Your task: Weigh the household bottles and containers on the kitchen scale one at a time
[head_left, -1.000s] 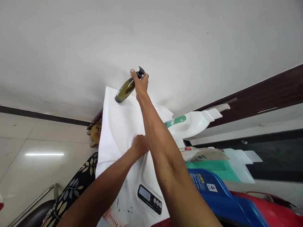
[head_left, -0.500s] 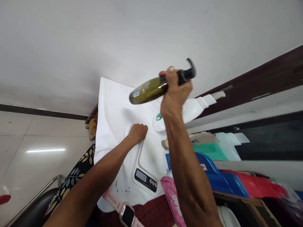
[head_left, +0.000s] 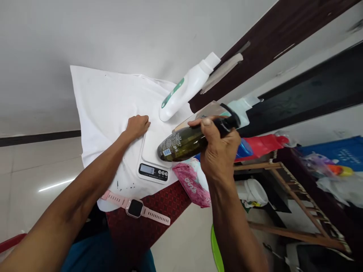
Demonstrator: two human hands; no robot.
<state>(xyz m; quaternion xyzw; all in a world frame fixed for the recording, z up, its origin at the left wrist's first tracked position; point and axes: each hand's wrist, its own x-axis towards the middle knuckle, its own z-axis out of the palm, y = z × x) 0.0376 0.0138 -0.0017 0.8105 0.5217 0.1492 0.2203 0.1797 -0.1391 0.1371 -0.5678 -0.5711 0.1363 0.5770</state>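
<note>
A dark green pump bottle [head_left: 181, 144] with a black pump head is gripped at its neck in my right hand [head_left: 218, 145]. It is tilted, its base low over the right part of a white kitchen scale [head_left: 151, 149], with the pump pointing up and right. Whether the base touches the scale I cannot tell. My left hand [head_left: 138, 125] is closed at the scale's far left corner, on the white cloth [head_left: 104, 102]; what its fingers hold, if anything, is hidden. The scale's display [head_left: 147, 169] is lit. Just beyond the scale stands a white bottle [head_left: 185, 88] with a green label.
A pink smartwatch [head_left: 135, 208] lies on the red patterned table surface [head_left: 170, 202] at the near edge. Right of the scale are a pink packet [head_left: 193, 185] and a pale green bottle [head_left: 241, 107]. A wooden rack [head_left: 295, 204] and a white bucket [head_left: 252, 192] are at the lower right.
My right hand has brought the pump bottle down and nearer, from above the cloth to over the scale. My left hand stays at the scale's far corner. The view has shifted right.
</note>
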